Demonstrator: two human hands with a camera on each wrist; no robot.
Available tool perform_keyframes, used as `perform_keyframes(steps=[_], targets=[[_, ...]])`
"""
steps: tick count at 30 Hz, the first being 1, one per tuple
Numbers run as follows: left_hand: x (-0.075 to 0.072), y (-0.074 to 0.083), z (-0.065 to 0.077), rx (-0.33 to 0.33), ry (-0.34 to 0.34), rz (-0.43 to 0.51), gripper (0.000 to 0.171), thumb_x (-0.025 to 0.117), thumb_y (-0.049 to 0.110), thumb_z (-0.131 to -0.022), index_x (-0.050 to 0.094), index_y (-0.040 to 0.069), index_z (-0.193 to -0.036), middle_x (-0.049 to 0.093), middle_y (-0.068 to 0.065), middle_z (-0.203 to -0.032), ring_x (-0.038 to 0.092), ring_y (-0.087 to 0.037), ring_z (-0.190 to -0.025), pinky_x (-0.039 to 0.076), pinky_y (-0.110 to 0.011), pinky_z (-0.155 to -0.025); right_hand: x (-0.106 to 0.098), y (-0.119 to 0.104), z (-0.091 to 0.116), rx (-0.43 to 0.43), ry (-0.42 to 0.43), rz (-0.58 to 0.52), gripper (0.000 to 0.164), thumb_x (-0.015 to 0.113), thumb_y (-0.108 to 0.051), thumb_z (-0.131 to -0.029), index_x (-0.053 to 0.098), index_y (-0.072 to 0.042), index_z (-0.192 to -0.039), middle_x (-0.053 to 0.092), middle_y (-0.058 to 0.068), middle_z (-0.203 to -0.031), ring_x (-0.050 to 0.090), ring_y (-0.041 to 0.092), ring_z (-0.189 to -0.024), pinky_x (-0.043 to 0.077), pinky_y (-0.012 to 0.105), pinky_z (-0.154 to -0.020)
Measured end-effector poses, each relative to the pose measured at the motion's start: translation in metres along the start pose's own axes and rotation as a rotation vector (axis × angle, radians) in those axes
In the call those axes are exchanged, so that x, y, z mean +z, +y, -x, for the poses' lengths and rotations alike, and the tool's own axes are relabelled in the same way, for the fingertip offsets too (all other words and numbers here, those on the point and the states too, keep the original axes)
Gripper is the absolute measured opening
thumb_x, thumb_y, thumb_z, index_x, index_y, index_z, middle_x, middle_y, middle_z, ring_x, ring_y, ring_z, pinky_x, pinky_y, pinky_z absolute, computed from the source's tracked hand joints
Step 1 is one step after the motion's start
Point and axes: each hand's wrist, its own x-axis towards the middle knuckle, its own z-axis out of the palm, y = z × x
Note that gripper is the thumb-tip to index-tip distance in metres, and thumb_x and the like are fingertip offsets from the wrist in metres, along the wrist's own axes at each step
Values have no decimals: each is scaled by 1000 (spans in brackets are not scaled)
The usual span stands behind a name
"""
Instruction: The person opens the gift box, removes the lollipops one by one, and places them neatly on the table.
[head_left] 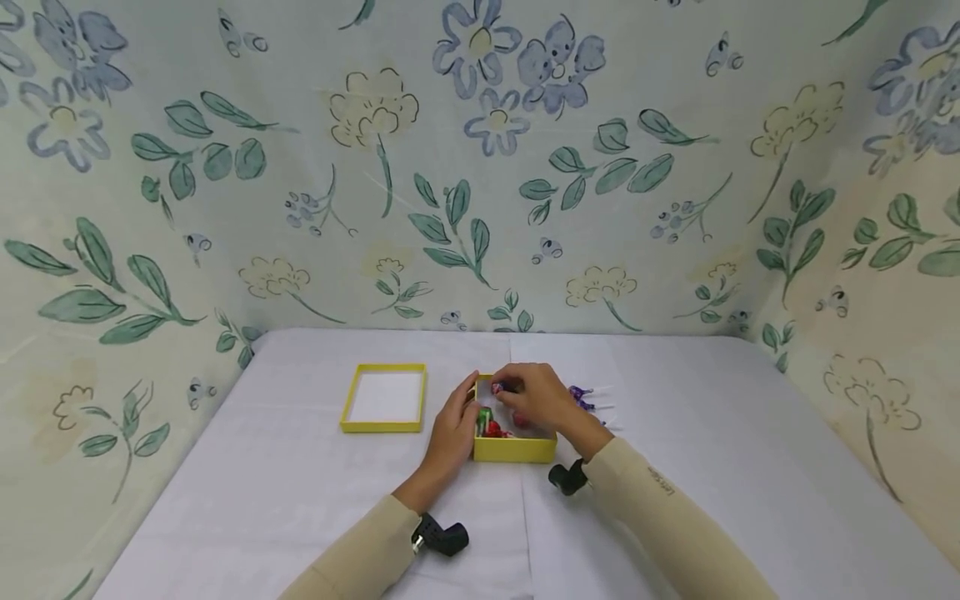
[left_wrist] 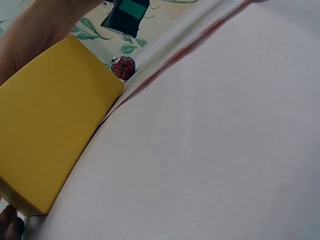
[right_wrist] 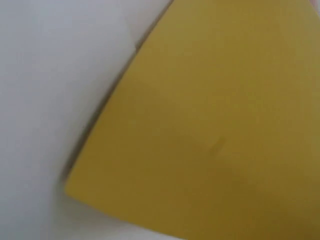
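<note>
An open yellow box stands on the white-covered table. In the head view my left hand rests along its left wall, fingers fairly straight. My right hand reaches over the box, thumb and fingertips pinching a purple-and-red wrapped lollipop near the back left corner inside. Its stick is hidden by the hand. Green-wrapped and red-wrapped sweets lie at the front left of the box; another red one shows under the right hand. The right wrist view holds mostly the box's yellow wall.
A yellow-rimmed lid lies left of the box, white inside facing up. Right of the box, several purple-wrapped lollipops lie with white sticks pointing right. A floral curtain hangs behind the table and at both sides.
</note>
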Motion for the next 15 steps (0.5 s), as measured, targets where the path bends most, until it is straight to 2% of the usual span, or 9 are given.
perform_keyframes(steps=[10,15], targets=[[0,5,1,-5,-12,-3,48,39,18,-103,33,20,-151,36,5,-152,37,-16,-137,31,-40,-113,-23,-9,5,-21,19,-36,22,70,-18,-89,72,-15,-110,70,-5,-101,63,11,-90,55,30,-84],[0,3,1,-12,-8,-7,48,39,20,-103,32,27,-151,35,7,-152,36,-15,-138,30,-39,-113,-38,-15,11,-34,34,-44,21,70,-18,-89,72,-18,-110,70,-6,-100,63,11,-91,55,33,-85]])
